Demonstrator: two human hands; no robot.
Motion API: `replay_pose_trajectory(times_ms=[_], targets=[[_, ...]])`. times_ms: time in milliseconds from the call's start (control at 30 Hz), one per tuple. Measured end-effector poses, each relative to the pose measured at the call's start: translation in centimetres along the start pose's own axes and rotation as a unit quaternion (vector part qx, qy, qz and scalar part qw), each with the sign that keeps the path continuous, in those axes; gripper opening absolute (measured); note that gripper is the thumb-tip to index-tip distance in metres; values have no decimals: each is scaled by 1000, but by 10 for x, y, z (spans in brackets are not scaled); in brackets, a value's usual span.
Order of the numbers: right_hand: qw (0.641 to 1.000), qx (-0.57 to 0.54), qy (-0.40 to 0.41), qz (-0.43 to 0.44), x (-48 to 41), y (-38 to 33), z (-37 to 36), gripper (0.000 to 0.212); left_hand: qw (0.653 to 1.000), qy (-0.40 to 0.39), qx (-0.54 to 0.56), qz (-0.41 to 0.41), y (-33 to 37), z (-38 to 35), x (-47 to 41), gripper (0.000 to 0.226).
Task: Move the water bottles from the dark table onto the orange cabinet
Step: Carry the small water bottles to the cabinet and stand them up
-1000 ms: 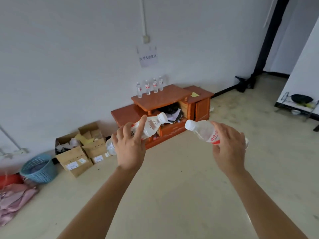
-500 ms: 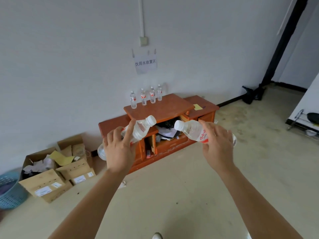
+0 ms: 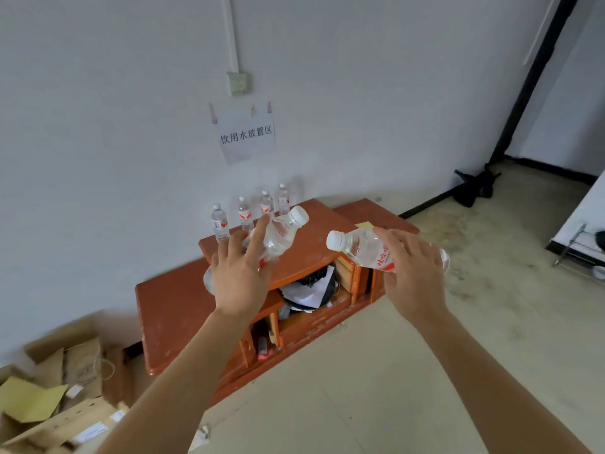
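The left hand (image 3: 240, 276) grips 1 water bottle (image 3: 278, 235) around its body, cap pointing up and away. The right hand (image 3: 414, 273) is closed on a second bottle (image 3: 363, 249), which lies nearly flat with its cap toward the left hand. Both bottles are in the air, in front of the orange cabinet (image 3: 173, 299).

Beyond the left fingertips, 4 bottles (image 3: 244, 214) already stand in a row on the raised cabinet top near the wall. To do this step well, I think each bottle must be turned upright before it goes down, and set on the free wood in front of the row, so no standing bottle is knocked over.

Compared with 0.5 s ago, the cabinet is larger and closer under the hands, and the cardboard boxes (image 3: 65, 388) have slid further to the left edge.
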State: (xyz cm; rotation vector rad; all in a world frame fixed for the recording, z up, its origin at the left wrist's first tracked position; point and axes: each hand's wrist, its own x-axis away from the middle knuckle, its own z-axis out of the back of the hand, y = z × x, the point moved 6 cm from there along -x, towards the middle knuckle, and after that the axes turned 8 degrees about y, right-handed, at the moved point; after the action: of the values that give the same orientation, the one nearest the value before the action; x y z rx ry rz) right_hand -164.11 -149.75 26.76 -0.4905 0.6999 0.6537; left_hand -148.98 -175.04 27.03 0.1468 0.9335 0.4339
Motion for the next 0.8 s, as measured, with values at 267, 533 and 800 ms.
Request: replay_pose_trajectory(times_ms=[267, 533, 800], targets=[[999, -33, -40, -9, -116, 83, -184, 89, 999, -36, -18, 34, -29, -174, -91, 84], [993, -97, -66, 8, -280, 96, -328, 87, 992, -25, -44, 118, -86, -266, -211, 81], [974, -187, -115, 54, -350, 36, -465, 87, 964, -15, -55, 260, -184, -328, -243, 83]])
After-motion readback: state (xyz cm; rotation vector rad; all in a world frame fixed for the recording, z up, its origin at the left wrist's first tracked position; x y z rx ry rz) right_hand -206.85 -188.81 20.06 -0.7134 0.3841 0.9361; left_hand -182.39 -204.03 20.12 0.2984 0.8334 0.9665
